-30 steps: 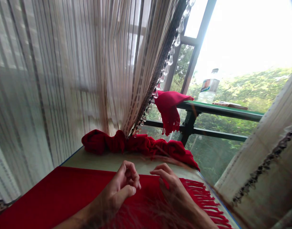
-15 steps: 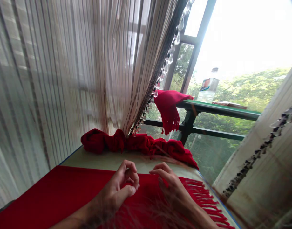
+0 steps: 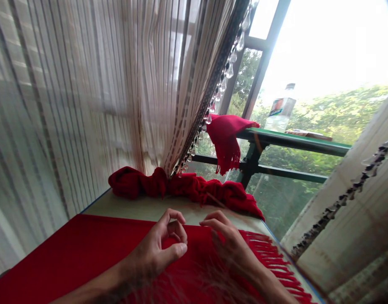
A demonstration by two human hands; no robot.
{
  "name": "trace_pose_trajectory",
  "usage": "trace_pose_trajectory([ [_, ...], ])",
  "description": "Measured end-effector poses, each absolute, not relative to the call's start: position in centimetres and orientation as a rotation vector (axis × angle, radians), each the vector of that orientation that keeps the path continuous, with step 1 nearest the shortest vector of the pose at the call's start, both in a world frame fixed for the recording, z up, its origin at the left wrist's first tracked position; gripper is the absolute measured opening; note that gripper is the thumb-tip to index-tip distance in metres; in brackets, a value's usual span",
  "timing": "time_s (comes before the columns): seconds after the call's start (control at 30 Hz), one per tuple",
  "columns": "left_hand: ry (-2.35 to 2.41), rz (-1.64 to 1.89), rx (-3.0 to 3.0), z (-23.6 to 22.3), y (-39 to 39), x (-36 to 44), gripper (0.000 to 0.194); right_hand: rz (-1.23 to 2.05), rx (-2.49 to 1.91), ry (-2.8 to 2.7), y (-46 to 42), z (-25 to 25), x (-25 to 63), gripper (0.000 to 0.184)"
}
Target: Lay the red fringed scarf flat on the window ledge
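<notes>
A red fringed scarf (image 3: 95,253) lies spread flat across a pale table (image 3: 118,207), its tassels along the right side. Over its middle is my left hand (image 3: 164,242), fingers curled loosely with a gap between thumb and fingertips and nothing in them. Facing it, my right hand (image 3: 225,236) is bent at the fingers, apart from the left, also holding nothing visible. Whether either hand touches the scarf is hard to tell. Behind them, a bunched red cloth (image 3: 194,188) lies along the table's far edge.
A striped sheer curtain (image 3: 118,84) with beaded trim hangs at the left and far side. On the green railing (image 3: 307,143) are a draped red fringed cloth (image 3: 227,139), a clear bottle (image 3: 280,109) and a flat item (image 3: 307,134). Another curtain (image 3: 348,181) hangs at the right.
The view has shifted slightly, and the far cloth and table edge sit a little higher. My left hand's thumb and fingers have spread slightly wider. My right hand is nearly unchanged.
</notes>
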State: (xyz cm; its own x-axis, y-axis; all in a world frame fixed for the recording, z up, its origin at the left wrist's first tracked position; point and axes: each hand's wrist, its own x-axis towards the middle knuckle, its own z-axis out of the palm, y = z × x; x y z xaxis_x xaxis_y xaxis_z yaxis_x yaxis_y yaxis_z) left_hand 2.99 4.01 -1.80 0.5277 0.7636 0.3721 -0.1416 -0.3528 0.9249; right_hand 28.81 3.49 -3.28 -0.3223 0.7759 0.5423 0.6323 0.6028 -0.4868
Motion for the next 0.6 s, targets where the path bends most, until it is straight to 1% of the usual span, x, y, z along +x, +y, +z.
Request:
trace_pose_trajectory([
  [0.13, 0.558, 1.013, 1.74, -1.2, 3.9, 3.1, 0.042, 0.236, -1.105, -2.067, 3.4, -3.2, 28.9, 0.047],
  [0.37, 0.672, 1.022, 1.766, -0.3, 3.8, 2.9, 0.032, 0.252, -1.139, -2.067, 3.5, -3.4, 29.1, 0.041],
  [0.53, 0.621, 1.024, 1.692, -1.2, 4.6, 2.9, 0.025, 0.255, -1.125, -2.117, 3.0, -3.1, 28.2, 0.038],
  [0.6, 0.576, 0.996, 1.638, -1.6, 4.9, 2.8, 0.027, 0.25, -1.107, -2.153, 2.7, -2.9, 27.6, 0.038],
])
